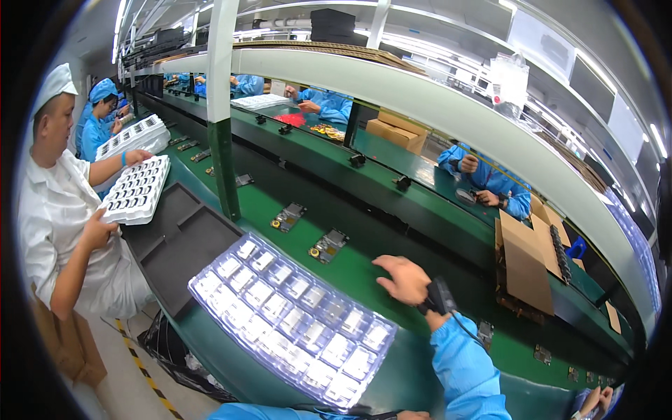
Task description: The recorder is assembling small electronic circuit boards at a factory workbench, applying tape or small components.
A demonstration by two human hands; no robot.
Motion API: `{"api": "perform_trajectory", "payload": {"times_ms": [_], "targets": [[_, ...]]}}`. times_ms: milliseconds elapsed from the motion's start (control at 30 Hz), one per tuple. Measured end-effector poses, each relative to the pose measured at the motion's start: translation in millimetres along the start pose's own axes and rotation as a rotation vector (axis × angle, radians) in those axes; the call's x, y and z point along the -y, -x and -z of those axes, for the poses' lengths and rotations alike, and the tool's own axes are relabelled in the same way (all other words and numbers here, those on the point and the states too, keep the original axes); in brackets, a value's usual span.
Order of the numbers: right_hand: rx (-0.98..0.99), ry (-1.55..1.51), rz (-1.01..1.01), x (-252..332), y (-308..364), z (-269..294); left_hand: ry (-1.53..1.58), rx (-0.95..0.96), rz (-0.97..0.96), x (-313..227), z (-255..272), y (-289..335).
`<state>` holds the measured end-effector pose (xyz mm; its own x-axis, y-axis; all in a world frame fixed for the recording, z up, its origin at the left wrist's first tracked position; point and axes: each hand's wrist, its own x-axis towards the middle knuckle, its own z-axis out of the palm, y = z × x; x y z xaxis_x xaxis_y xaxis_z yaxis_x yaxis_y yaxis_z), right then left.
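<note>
My right hand (404, 280) reaches over the green conveyor belt (371, 308), fingers stretched out and thumb apart, with nothing visible in it. A dark band with a cable sits on that wrist, above a blue sleeve. Just beyond the fingertips lies a circuit board (329, 245) with a round yellow part; a similar circuit board (288, 217) is farther left. Left of my right arm, a clear plastic tray (384, 353) holds rows of silvery-white parts (290, 320) in its pockets. My left hand (413, 416) barely shows at the lower edge, its fingers hidden.
A green post (225, 171) stands behind the tray. Beside it is a black foam tray (175, 245). At left a person in white holds a white tray (133, 218) of dark parts. Cardboard boxes (521, 262) stand at right. Other workers sit across the line.
</note>
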<state>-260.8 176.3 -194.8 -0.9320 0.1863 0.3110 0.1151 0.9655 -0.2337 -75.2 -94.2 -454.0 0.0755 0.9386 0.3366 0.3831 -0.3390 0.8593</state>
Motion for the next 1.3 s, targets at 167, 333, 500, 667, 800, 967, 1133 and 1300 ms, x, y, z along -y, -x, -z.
{"api": "perform_trajectory", "payload": {"times_ms": [167,333,500,667,800,967,1133,1300], "targets": [[0.088,0.042,0.017,-4,-91,-47,-0.103,0.032,-0.268,-48,71,-19],[0.206,0.275,0.129,8,-140,-60,-0.072,0.016,-0.206,-45,73,-21],[0.065,0.568,0.280,-19,-132,-77,-0.063,0.023,-0.186,-53,70,-20],[0.000,0.341,0.078,-5,-88,-22,-0.049,-0.044,-0.036,-38,61,-19],[-0.279,0.226,-0.089,23,30,39,0.026,-0.220,-0.097,-101,121,-47],[-0.166,0.054,-0.309,70,191,61,0.312,-0.235,0.139,-89,118,-47],[-0.047,-0.198,-0.545,122,311,46,0.631,-0.212,0.302,-99,133,-57],[-0.079,0.001,-0.420,149,321,58,0.778,0.113,0.503,-94,138,-60]]}}
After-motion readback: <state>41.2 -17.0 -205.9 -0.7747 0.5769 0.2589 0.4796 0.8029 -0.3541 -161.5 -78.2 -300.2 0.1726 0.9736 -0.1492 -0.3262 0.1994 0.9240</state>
